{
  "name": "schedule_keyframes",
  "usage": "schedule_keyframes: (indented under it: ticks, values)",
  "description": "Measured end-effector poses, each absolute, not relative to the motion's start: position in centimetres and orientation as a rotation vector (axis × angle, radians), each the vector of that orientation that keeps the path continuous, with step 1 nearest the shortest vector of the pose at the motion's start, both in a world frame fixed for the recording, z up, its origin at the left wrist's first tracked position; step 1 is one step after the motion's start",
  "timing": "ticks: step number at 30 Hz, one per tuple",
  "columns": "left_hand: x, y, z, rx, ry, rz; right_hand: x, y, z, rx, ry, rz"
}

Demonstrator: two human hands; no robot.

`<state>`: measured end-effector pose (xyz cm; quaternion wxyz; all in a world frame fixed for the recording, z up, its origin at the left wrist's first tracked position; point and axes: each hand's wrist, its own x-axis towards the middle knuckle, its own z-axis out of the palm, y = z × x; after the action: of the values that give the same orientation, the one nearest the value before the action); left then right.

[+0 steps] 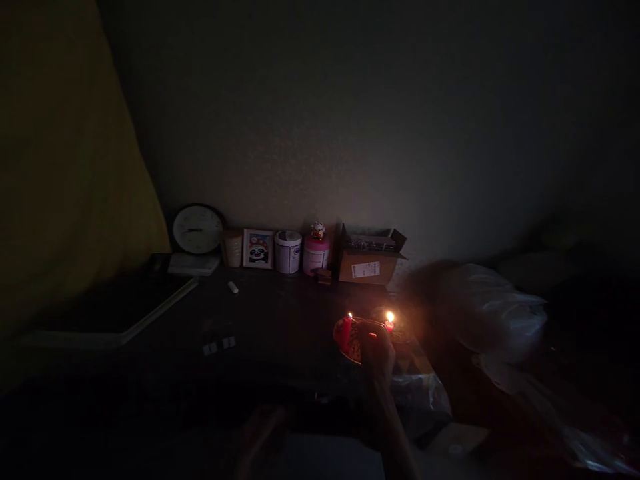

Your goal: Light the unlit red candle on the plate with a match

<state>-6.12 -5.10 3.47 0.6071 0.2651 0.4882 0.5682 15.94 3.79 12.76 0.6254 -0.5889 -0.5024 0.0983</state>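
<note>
My right hand [377, 350] reaches over a round plate [356, 361], its fingers closed beside a red candle [346, 335]. A thin line runs from the fingers towards the wick, where a small flame shows; what the hand holds is too dark to name. Just behind the hand burns a second red candle [389, 327], on another plate [404, 337] partly hidden by the hand. Low in the view, my left hand [267, 423] is dim and blurred near the table's front edge, and its fingers cannot be made out.
Along the wall stand a round clock [197, 229], a brown cup [232, 249], a panda picture frame [258, 249], a white tub [288, 253], a pink-lidded tub [316, 257] and an open cardboard box [370, 265]. Clear plastic bags [493, 310] lie at right.
</note>
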Motion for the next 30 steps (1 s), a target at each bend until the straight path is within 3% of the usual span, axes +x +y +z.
schedule_keyframes:
  ticks: [21, 30]
  values:
    - [-6.1, -4.8, 4.1, 0.621, 1.152, 1.257, 16.2, 3.1, 12.5, -1.358, -1.100, 0.282]
    - [-4.9, -2.8, 2.5, 0.549, 1.156, 1.281, 20.2, -1.5, 16.9, -1.145, -0.993, 0.432]
